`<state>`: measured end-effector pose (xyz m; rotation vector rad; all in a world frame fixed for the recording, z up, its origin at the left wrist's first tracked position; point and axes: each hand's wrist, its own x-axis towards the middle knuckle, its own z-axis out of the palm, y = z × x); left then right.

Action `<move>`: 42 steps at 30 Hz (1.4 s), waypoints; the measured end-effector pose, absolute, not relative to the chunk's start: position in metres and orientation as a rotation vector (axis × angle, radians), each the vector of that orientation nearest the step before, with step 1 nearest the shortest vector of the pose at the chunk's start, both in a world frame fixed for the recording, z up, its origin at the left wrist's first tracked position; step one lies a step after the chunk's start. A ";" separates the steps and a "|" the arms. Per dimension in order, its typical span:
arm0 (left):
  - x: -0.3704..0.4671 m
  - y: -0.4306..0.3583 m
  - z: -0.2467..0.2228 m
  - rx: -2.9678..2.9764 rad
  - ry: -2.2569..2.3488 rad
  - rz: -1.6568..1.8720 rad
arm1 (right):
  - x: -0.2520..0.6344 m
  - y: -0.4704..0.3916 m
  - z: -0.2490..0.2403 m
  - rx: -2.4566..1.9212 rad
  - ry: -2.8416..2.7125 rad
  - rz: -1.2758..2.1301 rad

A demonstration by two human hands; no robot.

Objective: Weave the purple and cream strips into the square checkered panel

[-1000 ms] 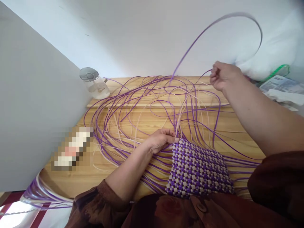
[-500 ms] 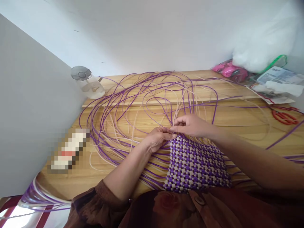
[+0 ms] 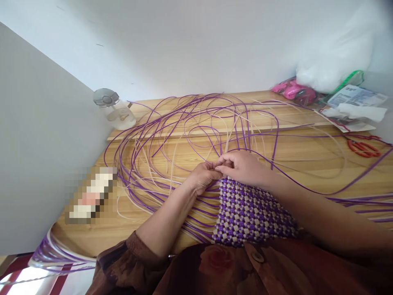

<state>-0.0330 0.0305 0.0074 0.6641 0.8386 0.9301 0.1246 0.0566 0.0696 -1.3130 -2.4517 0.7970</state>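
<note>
A checkered purple-and-beige woven panel of plastic-looking strands lies at the table's near edge, against my shirt. Loose strands fan out from its left and far sides. At its far left corner my left hand is closed, thumb and fingers pinching strands by the weave. Close against it, my right hand is also closed, fingertips pinched on a purple strand; the exact grip is partly hidden. One long purple strand curves from behind the right hand and over to the right side of the table. My right forearm crosses above the panel's right part.
Long loose strands loop across the wooden table. A clear bottle with a grey lid stands back left. Red-handled scissors, papers and a pink bundle lie right. A blurred-out object is at left.
My right hand has shifted slightly left and down, closer to my left hand. A purple strand now bows out to the right past my right forearm. The left hand stays at the corner.
</note>
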 end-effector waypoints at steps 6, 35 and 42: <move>-0.034 0.031 0.003 0.622 0.778 0.912 | 0.126 0.057 0.070 -1.287 -2.437 1.093; -0.030 0.028 0.007 0.515 0.862 0.947 | 0.147 0.068 0.023 -1.406 -1.826 0.978; -0.039 0.027 0.015 0.707 0.808 0.916 | 0.133 0.083 0.018 -1.466 -1.964 1.037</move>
